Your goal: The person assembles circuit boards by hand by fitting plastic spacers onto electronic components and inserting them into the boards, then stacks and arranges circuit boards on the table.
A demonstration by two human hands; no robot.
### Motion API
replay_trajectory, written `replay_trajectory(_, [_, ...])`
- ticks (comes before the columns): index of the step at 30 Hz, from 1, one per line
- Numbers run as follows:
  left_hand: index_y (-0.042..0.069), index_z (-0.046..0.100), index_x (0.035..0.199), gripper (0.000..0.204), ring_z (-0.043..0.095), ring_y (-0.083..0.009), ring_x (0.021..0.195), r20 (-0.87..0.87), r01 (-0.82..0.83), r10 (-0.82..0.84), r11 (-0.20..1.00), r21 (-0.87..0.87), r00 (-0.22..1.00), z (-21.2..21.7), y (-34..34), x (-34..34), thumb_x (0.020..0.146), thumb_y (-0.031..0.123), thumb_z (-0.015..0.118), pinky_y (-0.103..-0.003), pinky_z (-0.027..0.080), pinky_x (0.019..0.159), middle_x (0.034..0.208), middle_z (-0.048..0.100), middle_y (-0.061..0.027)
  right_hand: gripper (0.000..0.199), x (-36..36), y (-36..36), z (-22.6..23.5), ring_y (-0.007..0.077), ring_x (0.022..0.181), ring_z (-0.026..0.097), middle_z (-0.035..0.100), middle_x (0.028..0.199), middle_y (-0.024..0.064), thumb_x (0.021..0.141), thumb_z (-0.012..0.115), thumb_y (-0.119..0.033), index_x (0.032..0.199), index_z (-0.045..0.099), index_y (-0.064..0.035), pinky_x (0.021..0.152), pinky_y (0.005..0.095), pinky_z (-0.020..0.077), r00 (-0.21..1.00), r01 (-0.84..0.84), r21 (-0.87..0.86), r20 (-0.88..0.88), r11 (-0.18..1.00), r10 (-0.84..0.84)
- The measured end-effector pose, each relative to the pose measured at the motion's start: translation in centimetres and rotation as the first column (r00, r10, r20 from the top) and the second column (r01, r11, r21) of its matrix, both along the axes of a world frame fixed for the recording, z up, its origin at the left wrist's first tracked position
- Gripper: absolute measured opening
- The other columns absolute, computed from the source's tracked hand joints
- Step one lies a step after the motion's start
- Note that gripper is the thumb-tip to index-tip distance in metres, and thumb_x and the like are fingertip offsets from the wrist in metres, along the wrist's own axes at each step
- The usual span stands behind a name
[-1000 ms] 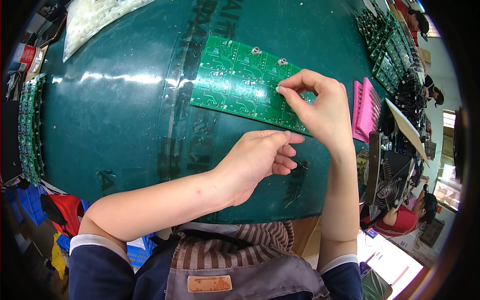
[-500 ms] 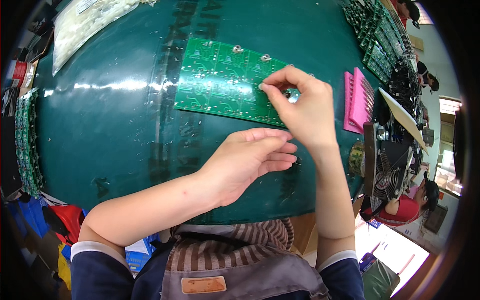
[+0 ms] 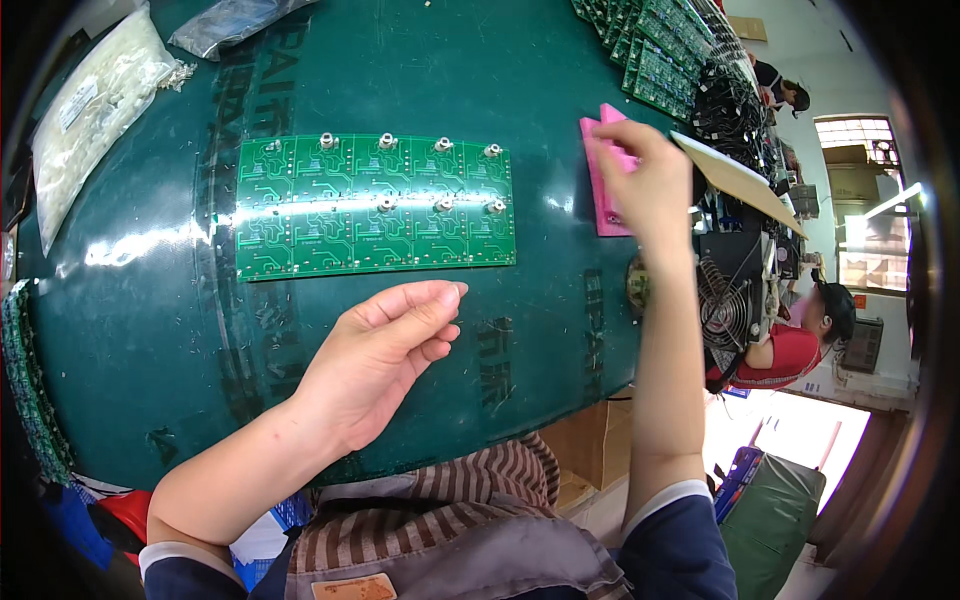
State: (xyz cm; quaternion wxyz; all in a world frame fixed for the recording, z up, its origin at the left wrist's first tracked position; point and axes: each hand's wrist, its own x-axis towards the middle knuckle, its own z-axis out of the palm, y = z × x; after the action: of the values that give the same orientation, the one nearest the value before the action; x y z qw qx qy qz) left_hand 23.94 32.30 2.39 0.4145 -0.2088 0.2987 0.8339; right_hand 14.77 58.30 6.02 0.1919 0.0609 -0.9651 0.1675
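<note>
A green circuit board panel (image 3: pixel 320 235) lies flat on the green table mat, with several small silvery round parts (image 3: pixel 387 142) standing along its far edge and across its middle. Just in front of the panel, my left hand (image 3: pixel 385 350) is closed, thumb against the bent forefinger; whatever they hold, if anything, is hidden. To the right of the panel, my right hand (image 3: pixel 652 180) hovers over the pink foam blocks (image 3: pixel 602 205). Its thumb and forefinger curve together in a pinch, slightly blurred, so anything between the tips cannot be made out.
Clear bags of pale small parts (image 3: pixel 95 120) and a grey bag (image 3: pixel 235 25) lie at far left. Stacked boards (image 3: pixel 660 55) fill the far right, near black cables (image 3: pixel 730 110) and a fan (image 3: pixel 722 305). More boards (image 3: pixel 35 390) line the left edge. A person (image 3: pixel 785 350) sits at right.
My right hand has left the panel and moved right to the pink foam. My left hand stays curled before the panel. The whole view has shifted, so the panel appears farther left.
</note>
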Motion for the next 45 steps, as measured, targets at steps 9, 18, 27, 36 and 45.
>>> replay_trajectory(9, [0.001,0.055,0.113,0.028,0.057,-0.0088,0.082,0.07,-0.014,0.006,0.994,0.105,0.998,0.3,-0.1,-0.3,0.088,0.014,0.059,-0.021,0.049,0.075,0.094,0.059,-0.0035,0.015,-3.8,8.3,-0.6,0.0203,0.069,0.063,0.065,0.076,0.0109,0.073,0.069,-0.013,0.082,0.064,-0.0017,0.068,0.0295,0.0488,0.98,0.055,0.131,0.18,0.99,-0.079])
replay_trajectory(18, [0.001,0.055,0.111,0.026,0.059,-0.0109,0.088,0.072,-0.03,0.022,0.993,0.118,0.997,0.3,0.0,-0.7,0.088,0.011,0.059,-0.022,0.05,0.079,0.1,0.06,-0.0064,0.011,-0.2,4.1,0.2,0.0116,0.073,0.06,0.063,0.078,0.0065,0.081,0.062,-0.007,0.088,0.059,0.0006,0.07,0.0244,0.0473,0.998,0.037,-0.016,0.059,0.999,-0.036])
replay_trajectory(27, [0.003,0.058,0.108,0.022,0.058,-0.0095,0.088,0.012,-0.063,0.062,0.962,0.267,0.998,-0.6,-0.5,-0.4,0.087,0.012,0.059,-0.02,0.049,0.077,0.098,0.061,-0.0032,0.018,9.6,-9.3,-0.2,0.0184,0.09,0.061,0.061,0.094,0.0141,0.077,0.06,0.013,0.092,0.056,0.0045,0.08,0.0288,0.0506,0.864,0.023,-0.936,0.195,0.352,0.463])
replay_trajectory(36, [0.003,0.057,0.109,0.024,0.058,-0.0089,0.089,0.045,-0.082,0.072,0.95,0.302,0.996,-0.2,-0.3,-0.4,0.088,0.014,0.058,-0.02,0.05,0.081,0.1,0.061,-0.0031,0.017,9.8,-9.4,-0.4,0.0194,0.089,0.062,0.062,0.093,0.015,0.077,0.059,0.014,0.091,0.055,0.0053,0.08,0.03,0.0511,0.877,0.004,-0.924,0.186,0.382,0.442])
replay_trajectory(45, [0.003,0.059,0.107,0.025,0.058,-0.0082,0.083,0.021,-0.044,0.04,0.969,0.243,0.999,0.0,-0.6,-0.4,0.087,0.017,0.061,-0.019,0.05,0.073,0.092,0.061,-0.0006,0.018,9.3,-9.5,-0.5,0.0192,0.085,0.062,0.063,0.091,0.0138,0.07,0.067,0.013,0.085,0.062,0.0048,0.078,0.0287,0.0504,0.883,-0.152,-0.828,0.132,0.539,0.45])
